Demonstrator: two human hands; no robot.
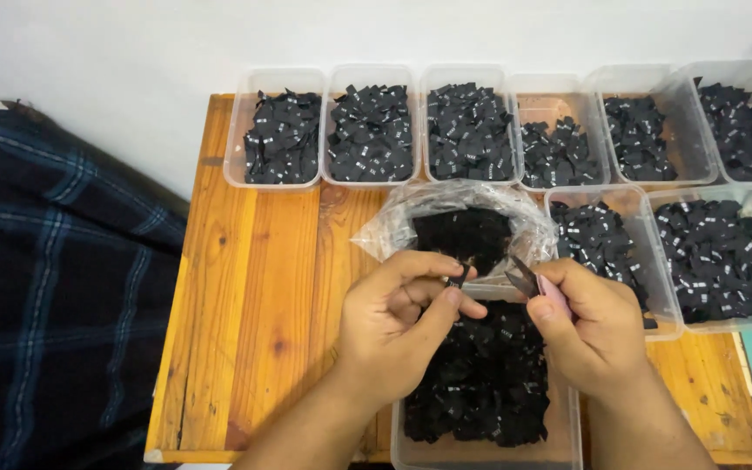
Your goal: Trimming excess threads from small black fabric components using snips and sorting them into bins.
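Above the clear tub (411,448) of black labels, left hand (398,335) is pinching one small label (456,280); right hand (592,326) is gripping small snips (524,278), blades near that label.

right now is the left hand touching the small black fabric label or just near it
Touching. The head view shows the left hand pinching the small black fabric label between thumb and fingertips, with no gap, above the clear plastic tub of labels.
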